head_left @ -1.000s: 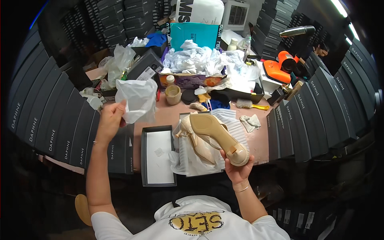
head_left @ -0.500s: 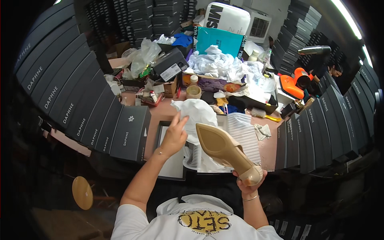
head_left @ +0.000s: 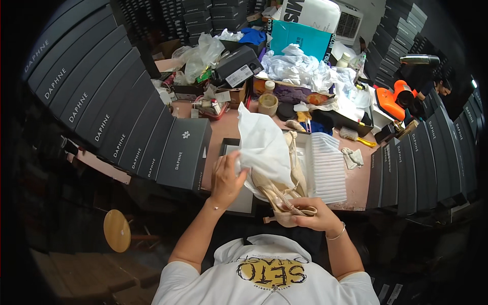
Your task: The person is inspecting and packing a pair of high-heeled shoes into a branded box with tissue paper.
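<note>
Head view, looking down on a packing bench (head_left: 356,183). The person's left hand (head_left: 226,178) is clenched on the lower edge of a sheet of white tissue paper (head_left: 264,147), which rises toward 12 o'clock and drapes over a beige high-heeled shoe (head_left: 284,195). The right hand (head_left: 310,213), at about 4 o'clock from the left, grasps the shoe at its near end, fingers curled round it; the shoe lies at the bench's near edge, just in front of the person's chest, with its straps (head_left: 294,152) trailing toward 12 o'clock. Behind it, at 1 o'clock, stands an open shoe box (head_left: 328,168) lined with ribbed white paper. A black box lid (head_left: 236,201) lies partly under the left hand. At 9 to 11 o'clock a fan of dark shoe boxes (head_left: 127,132) leans along the bench; a matching row (head_left: 427,157) stands at 3 o'clock. The far side, at 12 o'clock, holds crumpled white paper (head_left: 300,66), a teal carton (head_left: 300,38) and a roll of tape (head_left: 268,104). A round wooden stool (head_left: 117,231) stands on the floor at 8 o'clock.

Judged step: wrapping the shoe in tissue, about midway. The next move would call for drawing the sheet snug round the shoe without tearing it, while the right hand keeps the shoe steady.
</note>
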Demonstrator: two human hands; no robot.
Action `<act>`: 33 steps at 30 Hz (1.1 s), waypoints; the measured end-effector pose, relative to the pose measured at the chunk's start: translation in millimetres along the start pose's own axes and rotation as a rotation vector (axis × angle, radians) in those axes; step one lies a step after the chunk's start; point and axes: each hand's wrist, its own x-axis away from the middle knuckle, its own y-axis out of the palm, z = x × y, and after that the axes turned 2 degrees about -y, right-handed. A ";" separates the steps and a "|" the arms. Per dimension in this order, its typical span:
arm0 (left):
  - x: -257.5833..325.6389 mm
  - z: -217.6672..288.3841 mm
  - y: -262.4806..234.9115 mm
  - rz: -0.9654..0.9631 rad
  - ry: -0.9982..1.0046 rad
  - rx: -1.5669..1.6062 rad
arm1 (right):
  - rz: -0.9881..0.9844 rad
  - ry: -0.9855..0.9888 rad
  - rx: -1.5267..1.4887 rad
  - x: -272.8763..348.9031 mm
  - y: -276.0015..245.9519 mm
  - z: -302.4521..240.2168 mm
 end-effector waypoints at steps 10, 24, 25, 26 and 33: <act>12.3 22.4 -12.1 0.027 -0.157 0.301 | -0.300 -0.451 1.077 -13.8 40.3 -34.8; 59.3 37.5 -1.3 0.180 -0.675 1.170 | 0.079 -0.660 0.297 -1.3 57.7 49.1; 60.3 30.6 0.3 0.161 -0.583 1.089 | 0.063 -0.635 0.326 -1.6 56.3 46.8; 62.6 24.4 3.0 0.143 -0.493 1.007 | 0.045 -0.611 0.355 -1.1 54.5 42.3; 29.4 9.6 -21.3 0.007 -0.094 0.039 | -0.098 -0.325 -0.125 -4.0 40.2 28.0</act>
